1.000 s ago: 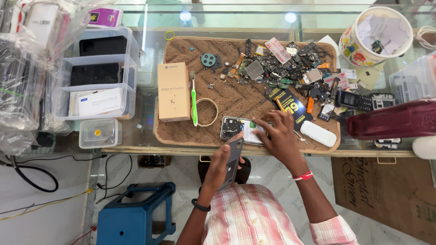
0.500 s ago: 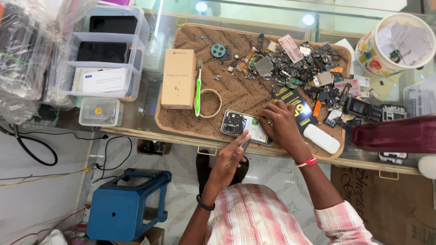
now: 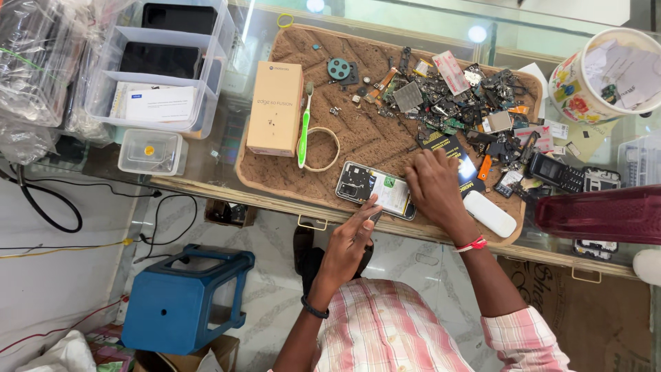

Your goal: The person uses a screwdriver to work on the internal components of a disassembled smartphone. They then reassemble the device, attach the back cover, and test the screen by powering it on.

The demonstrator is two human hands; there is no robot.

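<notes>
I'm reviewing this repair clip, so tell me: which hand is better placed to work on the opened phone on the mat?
Probably the left hand: its fingers already touch the near edge of the opened phone, seemingly pinching a small tool. The right hand rests flat at the phone's right end, steadying it.

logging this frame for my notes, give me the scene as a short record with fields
setting: glass counter with brown mat
left hand: fingers at near edge of opened phone, holding a thin tool
right hand: resting on the phone's right end
on mat: tan box, green toothbrush, ring, heap of phone parts
below counter: blue stool
</notes>
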